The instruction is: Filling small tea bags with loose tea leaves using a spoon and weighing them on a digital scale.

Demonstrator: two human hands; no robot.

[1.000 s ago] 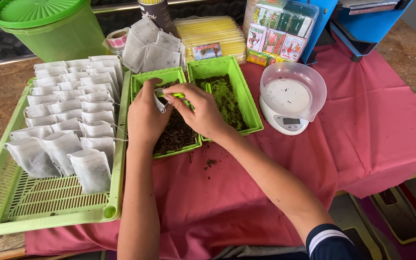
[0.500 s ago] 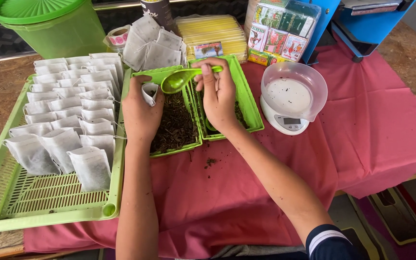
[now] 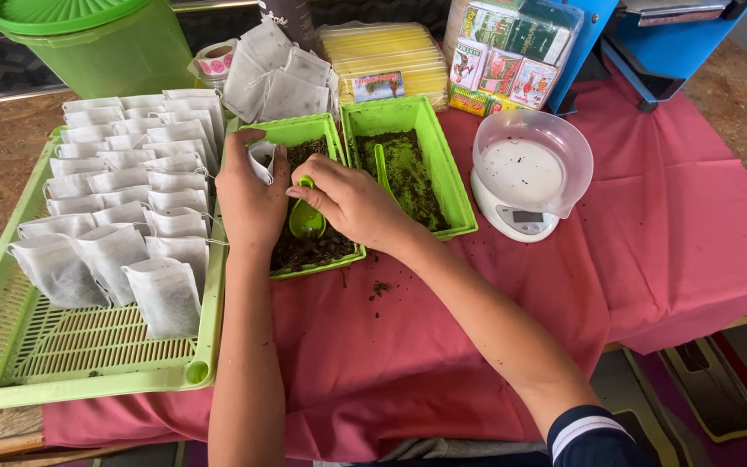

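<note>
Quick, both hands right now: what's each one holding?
Left hand: closed on a small white filter bag.
Right hand: closed on a green scoop, its bowl in the dark loose tea.

A small packing station for herbal tea, set up at a home business or shop counter. The pink cloth covers a worktable, and everything sits relative to it: a slotted green tray of filled white sachets at its left edge, two green tubs of dried leaves (one dark, one green) at centre, a kitchen scale right of them, and packaged boxes behind.
</note>
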